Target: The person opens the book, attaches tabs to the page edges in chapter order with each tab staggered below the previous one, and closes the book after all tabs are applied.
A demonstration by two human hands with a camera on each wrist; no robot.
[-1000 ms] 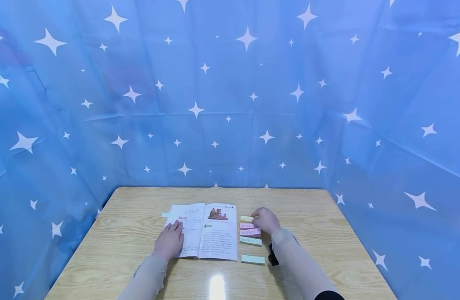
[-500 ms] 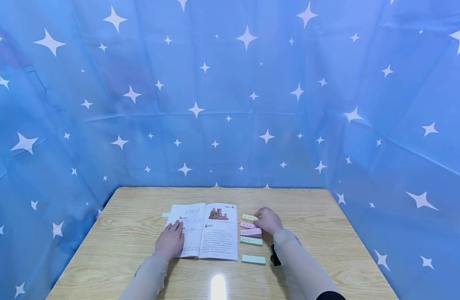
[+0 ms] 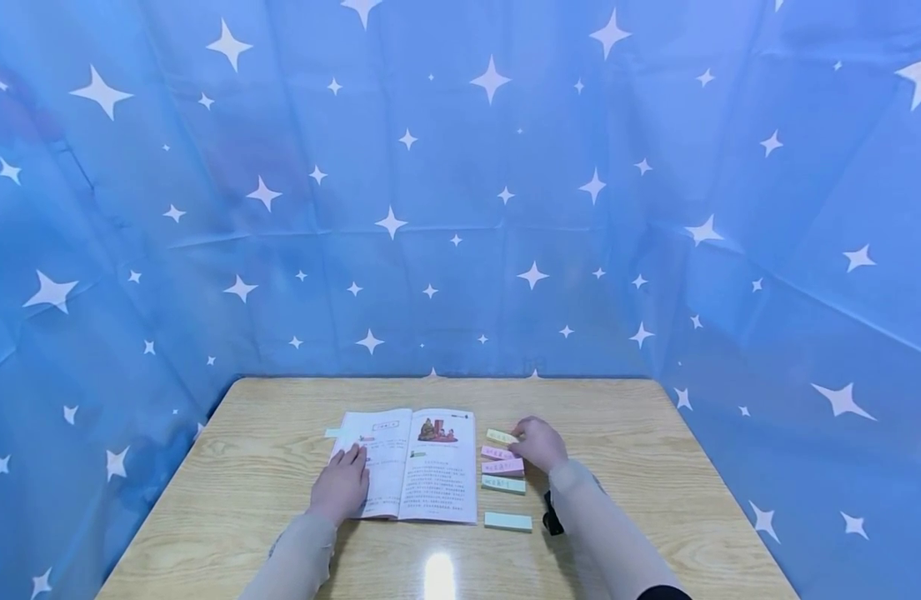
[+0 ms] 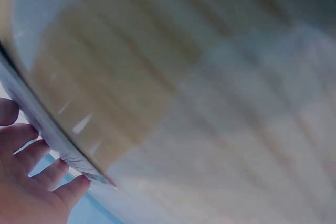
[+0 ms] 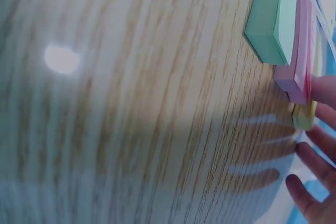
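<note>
An open book [image 3: 437,479] with printed pages and a coloured picture lies on the table. My left hand [image 3: 342,482] rests with fingers spread on its left page; the left wrist view shows those fingers at the book's edge. To the right of the book is a column of sticky note pads. At its far end, my right hand [image 3: 541,443] pinches the right end of the yellow sticky note pad [image 3: 499,436]. Nearer me are a pink pad [image 3: 494,452], a second pink pad [image 3: 503,467] and a green pad [image 3: 503,484], with handwriting on them.
A separate plain green pad [image 3: 508,522] lies nearest me. A pale green tab [image 3: 332,433] sticks out from the book's left edge. Beside my right forearm is a small black object [image 3: 553,517]. Blue star-patterned curtains enclose the wooden table [image 3: 280,408] at the back and sides.
My right hand has moved slightly right, and the yellow pad has shifted a little right with it. The left hand stays on the page.
</note>
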